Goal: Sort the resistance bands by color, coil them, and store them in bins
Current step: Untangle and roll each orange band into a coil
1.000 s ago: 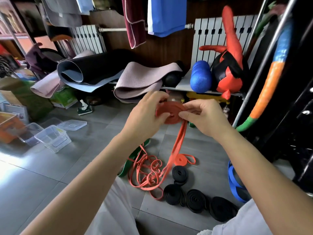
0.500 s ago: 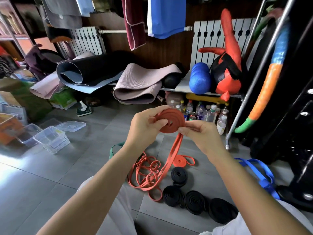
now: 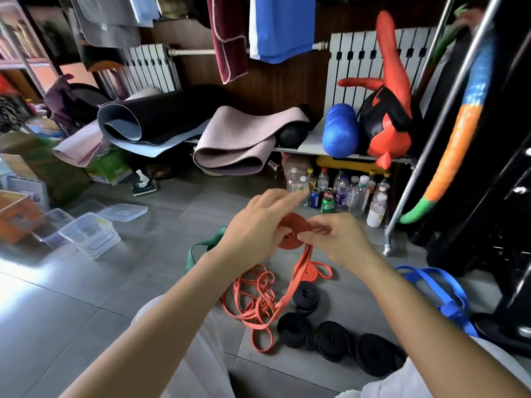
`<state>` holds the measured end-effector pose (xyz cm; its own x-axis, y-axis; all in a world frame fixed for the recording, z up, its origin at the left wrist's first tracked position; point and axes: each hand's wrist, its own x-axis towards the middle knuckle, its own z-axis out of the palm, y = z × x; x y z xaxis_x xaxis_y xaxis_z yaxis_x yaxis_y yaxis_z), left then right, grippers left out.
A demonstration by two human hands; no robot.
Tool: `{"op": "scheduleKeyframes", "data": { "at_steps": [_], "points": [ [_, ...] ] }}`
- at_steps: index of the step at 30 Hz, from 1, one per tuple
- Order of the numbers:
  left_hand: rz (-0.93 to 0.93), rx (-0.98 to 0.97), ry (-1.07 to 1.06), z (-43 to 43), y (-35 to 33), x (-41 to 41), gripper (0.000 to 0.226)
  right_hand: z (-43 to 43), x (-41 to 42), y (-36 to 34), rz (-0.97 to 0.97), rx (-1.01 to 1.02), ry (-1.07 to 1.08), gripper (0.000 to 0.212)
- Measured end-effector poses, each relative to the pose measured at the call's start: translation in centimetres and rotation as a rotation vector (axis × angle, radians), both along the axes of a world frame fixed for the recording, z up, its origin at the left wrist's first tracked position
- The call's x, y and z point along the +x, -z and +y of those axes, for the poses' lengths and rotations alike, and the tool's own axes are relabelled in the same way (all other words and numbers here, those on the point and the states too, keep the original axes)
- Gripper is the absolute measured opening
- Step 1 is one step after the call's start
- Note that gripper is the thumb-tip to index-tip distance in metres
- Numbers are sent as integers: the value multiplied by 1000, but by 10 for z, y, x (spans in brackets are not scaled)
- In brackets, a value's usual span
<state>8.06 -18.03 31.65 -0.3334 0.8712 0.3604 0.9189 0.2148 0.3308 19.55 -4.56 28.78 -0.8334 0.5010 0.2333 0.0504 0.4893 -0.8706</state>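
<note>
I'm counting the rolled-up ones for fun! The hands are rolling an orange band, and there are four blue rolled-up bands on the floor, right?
Almost. The left hand and right hand are rolling the orange band, and four rolled-up bands do lie on the floor, but the head view shows they are black. The blue band lies loose.

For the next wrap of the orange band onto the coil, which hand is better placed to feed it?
Probably the right hand. The loose tail hangs down on its side of the orange coil, and its fingers pinch the edge there, while the left hand holds the coil.
</note>
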Motion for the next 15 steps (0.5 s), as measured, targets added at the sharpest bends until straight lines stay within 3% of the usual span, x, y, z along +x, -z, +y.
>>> {"op": "scheduleKeyframes", "data": {
  "at_steps": [2, 4, 8, 12, 15],
  "points": [
    [119, -244, 48, 4, -8, -2, 55, 0, -3, 3, -11, 26, -12, 25],
    [100, -289, 48, 6, -13, -6, 48, 1, -6, 6, 39, -66, -4, 31],
    [-61, -32, 47, 4, -17, -11, 40, 5, -12, 18, 110, -271, -39, 34],
    [-323, 210, -48, 4, -19, -16, 39, 1, -19, 44, 3, -291, 15, 23],
    [-448, 336, -128, 4, -23, -24, 41, 3, -32, 38, 43, -346, 76, 19]
  ]
}}
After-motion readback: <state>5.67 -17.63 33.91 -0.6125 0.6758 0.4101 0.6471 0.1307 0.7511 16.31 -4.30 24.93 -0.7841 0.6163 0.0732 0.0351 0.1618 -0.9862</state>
